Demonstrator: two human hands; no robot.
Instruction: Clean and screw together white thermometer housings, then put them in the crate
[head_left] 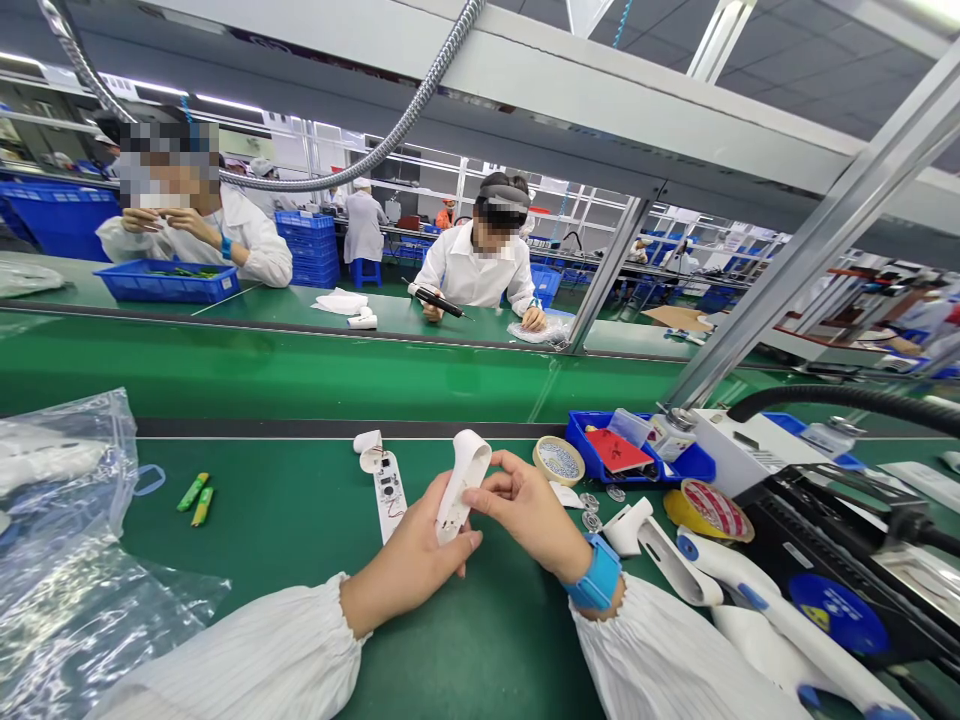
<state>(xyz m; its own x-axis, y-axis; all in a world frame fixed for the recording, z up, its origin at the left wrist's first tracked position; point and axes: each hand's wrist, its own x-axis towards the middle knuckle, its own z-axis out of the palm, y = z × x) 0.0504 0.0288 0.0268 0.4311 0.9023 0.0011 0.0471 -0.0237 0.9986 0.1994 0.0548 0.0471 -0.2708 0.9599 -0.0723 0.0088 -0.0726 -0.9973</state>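
Note:
A white plastic shell [463,480] with a rounded, hollow top end is held upright above the green bench. My left hand [420,545] is wrapped round its lower part. The thumb and fingers of my right hand [525,505] pinch its right edge; a blue band circles that wrist. Just left of the shell lies a white housing with a dark circuit board and thin red wires [388,490], its lower end hidden behind my left hand. Two green-yellow cells [196,498] rest farther left on the bench.
Clear plastic bags [67,560] cover the left side. To the right are a tape roll [559,460], a blue tray [697,465], a yellow tape roll [709,510], white shells [679,565] and a black machine [810,560]. Two people sit across the green belt [337,375].

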